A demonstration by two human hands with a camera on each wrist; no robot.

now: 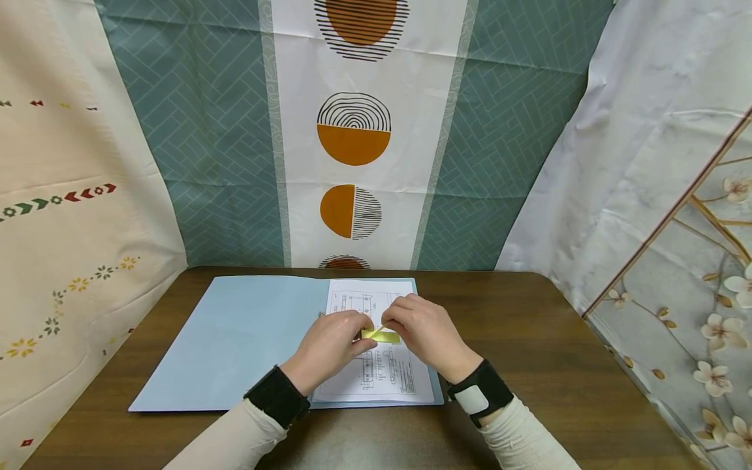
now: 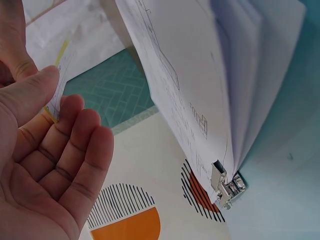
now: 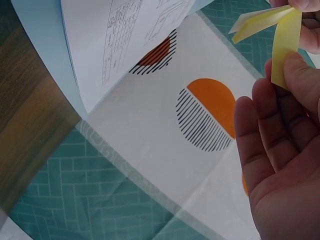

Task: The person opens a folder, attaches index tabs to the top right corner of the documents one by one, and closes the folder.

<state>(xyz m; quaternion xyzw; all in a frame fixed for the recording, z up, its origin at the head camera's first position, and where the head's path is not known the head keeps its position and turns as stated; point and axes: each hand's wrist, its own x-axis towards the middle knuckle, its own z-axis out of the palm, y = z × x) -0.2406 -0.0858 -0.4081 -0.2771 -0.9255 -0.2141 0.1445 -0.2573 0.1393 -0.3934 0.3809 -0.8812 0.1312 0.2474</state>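
Sleeves: pale, one on the left forearm (image 1: 235,436) and one on the right forearm (image 1: 525,434), both entering from the near edge
Wrist bands: black, left band (image 1: 276,399) and right band (image 1: 484,391); the right one carries a white patch
Left hand (image 1: 329,346): grasping; thumb and finger pinch one end of the yellow sticky notes
Right hand (image 1: 427,334): grasping; thumb and index finger pinch the free end of a single yellow strip (image 3: 286,45)
Sticky notes (image 1: 389,337): between the two hands, above the printed sheets; the strip and the rest of the notes spread apart from the end at the left hand
Printed sheets (image 1: 376,385): white, bearing line drawings and small text, on the right side of the folder
Folder (image 1: 235,339): light blue, opened flat, its bare cover to the left
Clip (image 2: 227,185): metal, at the edge of the sheets
Table (image 1: 546,339): dark brown wood, under the folder
Side cloths: cream with coloured motifs at left (image 1: 70,170), white with blossoms at right (image 1: 658,163)
Back cloth (image 1: 200,130): teal, with a white middle band showing orange and striped circles
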